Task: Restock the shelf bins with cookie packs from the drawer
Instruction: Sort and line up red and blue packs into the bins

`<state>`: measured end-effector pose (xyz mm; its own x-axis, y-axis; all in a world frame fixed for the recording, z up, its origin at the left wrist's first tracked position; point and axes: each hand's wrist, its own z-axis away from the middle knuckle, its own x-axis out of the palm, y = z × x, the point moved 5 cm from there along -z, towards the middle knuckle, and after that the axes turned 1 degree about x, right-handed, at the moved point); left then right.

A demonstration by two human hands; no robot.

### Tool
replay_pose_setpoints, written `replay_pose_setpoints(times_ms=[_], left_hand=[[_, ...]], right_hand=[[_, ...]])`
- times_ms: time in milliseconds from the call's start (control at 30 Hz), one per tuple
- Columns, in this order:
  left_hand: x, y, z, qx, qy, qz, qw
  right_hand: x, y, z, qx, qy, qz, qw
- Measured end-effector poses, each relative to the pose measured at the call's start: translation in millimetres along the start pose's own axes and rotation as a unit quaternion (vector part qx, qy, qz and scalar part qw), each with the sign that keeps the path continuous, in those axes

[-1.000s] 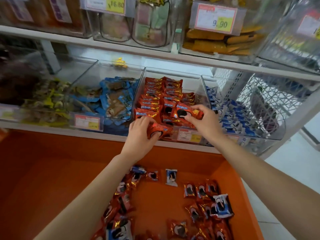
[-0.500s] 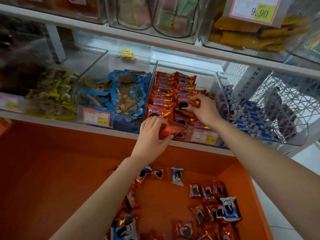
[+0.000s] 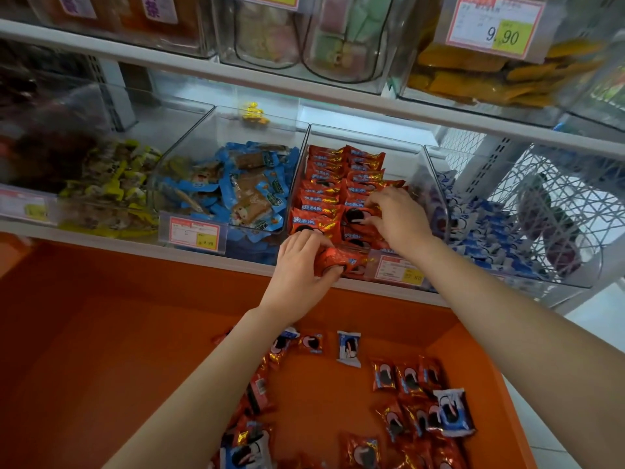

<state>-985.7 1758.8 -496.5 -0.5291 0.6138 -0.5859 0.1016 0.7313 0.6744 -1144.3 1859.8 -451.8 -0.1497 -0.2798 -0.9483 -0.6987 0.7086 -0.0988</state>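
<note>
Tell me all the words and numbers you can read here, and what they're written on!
"9.90": top price tag, above the yellow snacks.
"9.90", faint: blue bin's tag.
"27.80", faint: red bin's tag.
"奥利奥": red cookie packs.
Purple-lettered labels and the tags' small print: too blurred to read.

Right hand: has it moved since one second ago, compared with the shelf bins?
Yes. Against the price tag on the red bin, the right hand went slightly left and deeper into the bin; it now sits straight behind the tag.
</note>
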Motion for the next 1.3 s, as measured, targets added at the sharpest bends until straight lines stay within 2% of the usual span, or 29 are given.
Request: replay_pose_setpoints(times_ms=[100,167,300,367,500,600,700,767,867,933,967,1033,1067,1133,1200,1300], left_hand=[[0,3,-3,-0.007,-0.009,-0.011,1.000],[-2,6,-4,-0.021,-0.013,0.002,1.000],[-4,10,-2,-0.082,-0.013,0.043,0.996],[-4,13,-1,-0.123,-0.010,0.102,0.987],[-3,25,2,-0.148,0.005,0.244,0.958],[-7,35,0,-0.140,0.049,0.291,0.945],[-8,45,-1,-0.149,0.081,0.336,0.927],[-7,53,-1,-0.159,0.089,0.363,0.914],[-4,59,-1,-0.169,0.088,0.372,0.909],[2,58,-2,-0.181,0.058,0.358,0.914],[5,57,-2,-0.183,0.041,0.343,0.920],[9,52,-3,-0.167,0.022,0.269,0.948],[11,49,-4,-0.152,0.017,0.209,0.966],[10,39,-3,-0.137,0.015,0.066,0.988],[8,28,-1,-0.124,0.011,-0.056,0.991],[13,18,4,-0.077,-0.021,-0.138,0.987]], right_hand=[[-2,-1,1,-0.025,-0.024,0.073,0.997],[-4,-2,6,-0.025,-0.026,0.077,0.996],[-29,-13,36,-0.044,0.100,-0.067,0.992],[-39,-19,59,-0.056,0.129,-0.116,0.983],[-40,-24,94,0.001,0.020,-0.246,0.969],[-37,-25,105,0.092,-0.048,-0.370,0.923],[-35,-27,107,0.165,-0.066,-0.494,0.851],[-35,-30,106,0.179,-0.062,-0.559,0.807],[-38,-29,103,0.200,-0.030,-0.614,0.763],[-40,-28,100,0.204,-0.021,-0.642,0.739],[-41,-27,98,0.199,-0.013,-0.633,0.748],[-45,-22,93,0.182,0.013,-0.559,0.809],[-46,-18,89,0.175,0.026,-0.523,0.834],[-46,-5,78,0.186,0.044,-0.479,0.856],[-46,8,66,0.204,0.050,-0.438,0.874],[-46,15,49,0.170,0.037,-0.318,0.932]])
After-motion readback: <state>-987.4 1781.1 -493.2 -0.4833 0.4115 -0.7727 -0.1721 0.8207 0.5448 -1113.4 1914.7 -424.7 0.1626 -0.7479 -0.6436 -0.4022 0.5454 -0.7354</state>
